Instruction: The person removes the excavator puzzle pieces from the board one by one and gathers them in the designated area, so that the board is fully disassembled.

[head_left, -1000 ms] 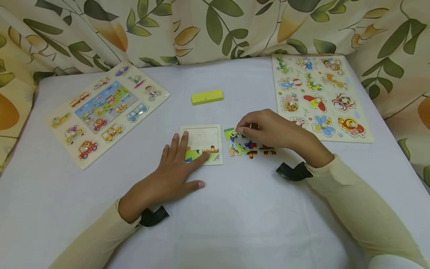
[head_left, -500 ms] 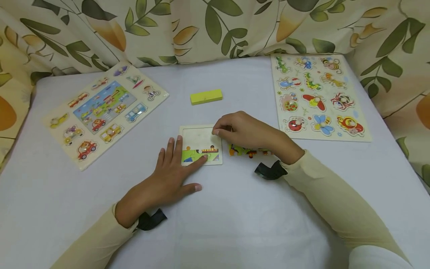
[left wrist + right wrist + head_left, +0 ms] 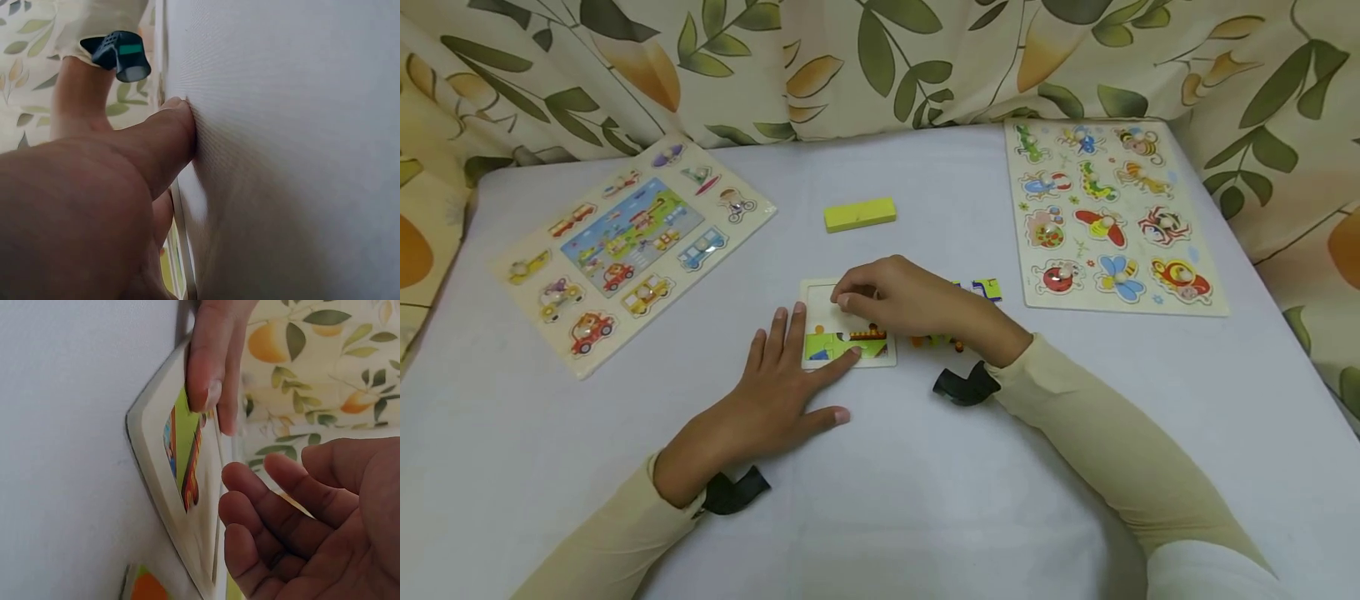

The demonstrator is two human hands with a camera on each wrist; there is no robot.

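The left hand (image 3: 775,392), fingers spread, rests on the puzzle tray (image 3: 822,303). The right hand (image 3: 898,293) hovers above, fingers curled, grip unclear; loose pieces (image 3: 988,289) lie right.

Looks like play spot, maybe home; cannot tell for sure. Table in white cloth (image 3: 925,492) under left hand (image 3: 767,396) and right hand (image 3: 910,296). Leafy curtain (image 3: 850,75) past both. Car puzzle board (image 3: 632,233) beyond left hand, bug puzzle board (image 3: 1120,204) beyond right.
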